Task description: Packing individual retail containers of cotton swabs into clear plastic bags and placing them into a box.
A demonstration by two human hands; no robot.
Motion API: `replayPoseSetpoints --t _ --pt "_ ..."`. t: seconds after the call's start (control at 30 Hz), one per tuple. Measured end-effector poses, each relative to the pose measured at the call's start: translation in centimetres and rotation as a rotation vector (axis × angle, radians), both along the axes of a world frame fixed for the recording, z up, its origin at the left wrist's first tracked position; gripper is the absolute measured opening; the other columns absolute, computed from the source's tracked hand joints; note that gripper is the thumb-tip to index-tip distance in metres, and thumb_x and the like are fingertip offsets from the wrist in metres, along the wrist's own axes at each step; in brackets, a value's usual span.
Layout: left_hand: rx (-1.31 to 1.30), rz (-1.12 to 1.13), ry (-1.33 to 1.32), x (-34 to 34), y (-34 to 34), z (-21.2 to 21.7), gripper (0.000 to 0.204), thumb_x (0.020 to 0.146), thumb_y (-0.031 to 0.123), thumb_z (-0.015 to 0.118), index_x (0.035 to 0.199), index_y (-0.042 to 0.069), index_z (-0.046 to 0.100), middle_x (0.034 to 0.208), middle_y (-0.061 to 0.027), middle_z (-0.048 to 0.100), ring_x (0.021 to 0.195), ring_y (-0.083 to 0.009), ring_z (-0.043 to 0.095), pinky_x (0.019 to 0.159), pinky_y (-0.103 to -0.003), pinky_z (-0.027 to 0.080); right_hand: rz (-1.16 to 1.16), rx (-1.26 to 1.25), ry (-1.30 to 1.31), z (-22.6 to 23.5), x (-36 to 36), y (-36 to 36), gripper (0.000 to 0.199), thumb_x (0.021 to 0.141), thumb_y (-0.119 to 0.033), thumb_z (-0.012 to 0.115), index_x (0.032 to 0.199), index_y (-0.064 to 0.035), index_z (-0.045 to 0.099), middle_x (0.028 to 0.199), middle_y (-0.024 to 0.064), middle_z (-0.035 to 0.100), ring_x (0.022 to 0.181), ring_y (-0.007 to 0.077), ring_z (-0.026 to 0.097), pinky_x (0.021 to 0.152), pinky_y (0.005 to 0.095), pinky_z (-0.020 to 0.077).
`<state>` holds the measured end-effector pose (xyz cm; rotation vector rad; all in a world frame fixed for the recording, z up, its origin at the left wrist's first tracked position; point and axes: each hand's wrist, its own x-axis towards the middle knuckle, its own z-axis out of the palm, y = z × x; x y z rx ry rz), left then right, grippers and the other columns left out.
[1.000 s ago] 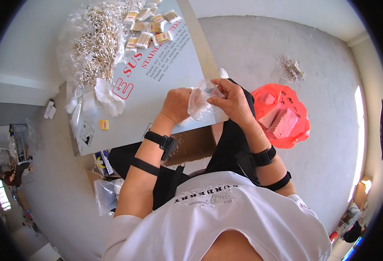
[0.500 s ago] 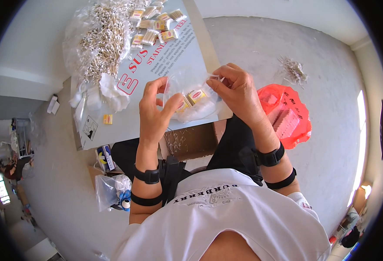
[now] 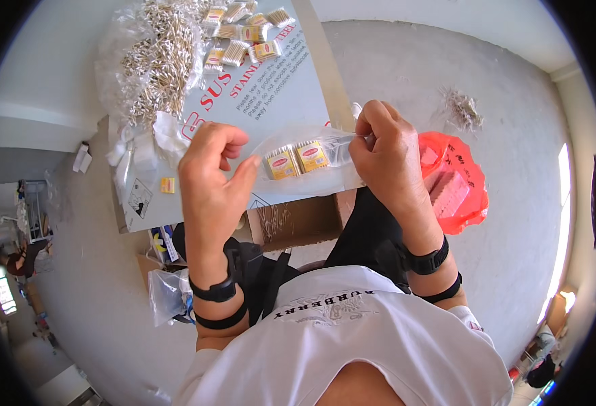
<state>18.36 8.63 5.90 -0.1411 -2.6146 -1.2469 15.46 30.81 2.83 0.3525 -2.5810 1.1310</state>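
Note:
A clear plastic bag (image 3: 326, 181) lies stretched sideways at the table's near edge. Inside it, two bundles of cotton swabs (image 3: 297, 160) with yellow labels sit side by side. My right hand (image 3: 387, 149) pinches the gathered right end of the bag, its fingers closed on the plastic. At the other end, my left hand (image 3: 211, 172) is held with thumb and fingers apart, close to the bag's left side, and nothing shows between them.
On the table (image 3: 183, 211), a large heap of loose cotton swabs (image 3: 159, 74) lies in plastic, beside several labelled bundles (image 3: 254, 32). A small yellow label (image 3: 168, 185) lies at left. Below is a cardboard box (image 3: 304, 233); right, a red bag (image 3: 472, 179) and scattered swabs (image 3: 464, 110).
My left hand has let go of the bag and moved left. My right hand has shifted slightly right, drawing the bag's end out; the bundles inside now lie flatter and more visible.

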Motion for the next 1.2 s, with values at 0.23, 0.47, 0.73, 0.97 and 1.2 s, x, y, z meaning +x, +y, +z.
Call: replayPoseSetpoints --t 0.23,0.47,0.73,0.97,1.2 --pt "-0.433 -0.677 -0.137 -0.3 3.2 2.3 0.02 0.073 -0.007 0.053 0.091 -0.006 0.06 0.1 -0.0208 0.063 0.092 -0.0381 0.061 0.076 -0.044 0.05 0.061 -0.096 -0.078 0.6 0.0 0.0 0.015 0.071 0.008 0.06 0.074 0.001 0.047 0.067 0.0096 0.049 0.057 0.0172 0.046 0.051 0.0291 0.0388" --pt "-0.809 -0.831 -0.602 -4.7 4.5 -3.4 0.015 0.073 -0.007 0.051 0.086 -0.008 0.06 0.092 -0.0247 0.063 0.088 -0.0403 0.062 0.074 -0.046 0.049 0.153 -0.058 -0.092 1.1 0.1 -0.3 0.012 0.074 0.003 0.058 0.08 -0.0004 0.048 0.074 0.0181 0.057 0.068 0.0418 0.058 0.058 0.0458 0.0465" --pt "-0.676 -0.734 -0.535 -6.1 3.2 -8.3 0.015 0.08 0.007 0.054 0.085 -0.002 0.065 0.086 -0.0216 0.067 0.085 -0.0389 0.064 0.073 -0.047 0.05 0.198 -0.08 -0.085 1.2 0.0 -0.2 0.015 0.073 0.009 0.058 0.075 0.0012 0.045 0.069 0.0112 0.049 0.058 0.0213 0.047 0.053 0.0312 0.0406" --pt "-0.517 -0.795 -0.543 -6.6 3.5 -9.4 0.022 0.087 0.018 0.05 0.092 0.001 0.063 0.092 -0.021 0.066 0.087 -0.0386 0.061 0.075 -0.044 0.047 0.216 -0.112 -0.107 0.6 -0.1 -0.4 0.014 0.073 0.006 0.057 0.079 0.0009 0.045 0.074 0.0193 0.055 0.066 0.0423 0.054 0.059 0.0433 0.0455" --pt "-0.426 -0.768 -0.659 -7.5 4.0 -11.0 0.021 0.082 0.011 0.057 0.101 0.004 0.064 0.092 -0.0188 0.066 0.085 -0.0362 0.06 0.075 -0.041 0.048 0.228 -0.154 -0.118 0.6 -0.2 -0.7 0.017 0.071 0.01 0.06 0.074 0.0003 0.047 0.066 0.0072 0.049 0.058 0.0142 0.044 0.052 0.0279 0.0393"
